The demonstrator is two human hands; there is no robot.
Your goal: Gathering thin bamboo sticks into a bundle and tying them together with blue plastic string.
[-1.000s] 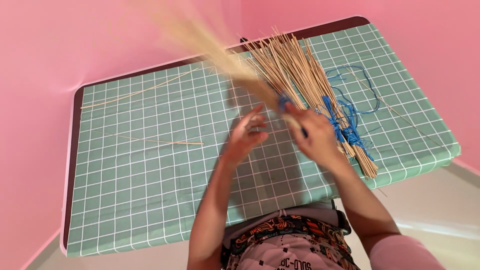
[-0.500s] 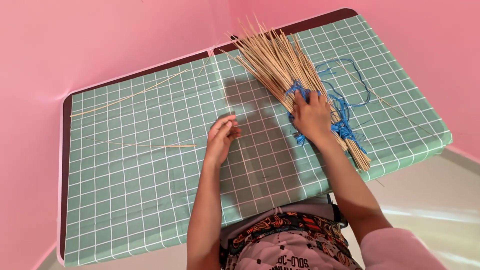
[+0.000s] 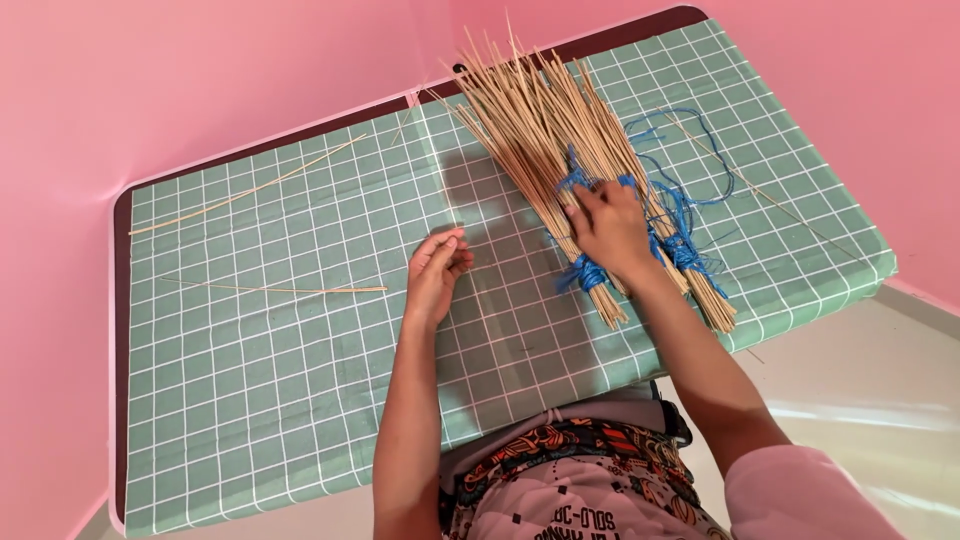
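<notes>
right hand (image 3: 612,228) presses flat on the blue-tied stick bundle (image 3: 560,140); left hand (image 3: 437,270) rests loosely curled, empty, on the green grid mat (image 3: 250,380).

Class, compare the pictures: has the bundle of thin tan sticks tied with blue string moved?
Yes. The bundle of thin tan sticks, earlier lifted, now lies flat on the green grid-patterned table cover under the right hand.

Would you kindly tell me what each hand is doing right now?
Left hand: loosely curled, holding nothing, on the mat.
Right hand: pressing on the stick bundle.
</notes>
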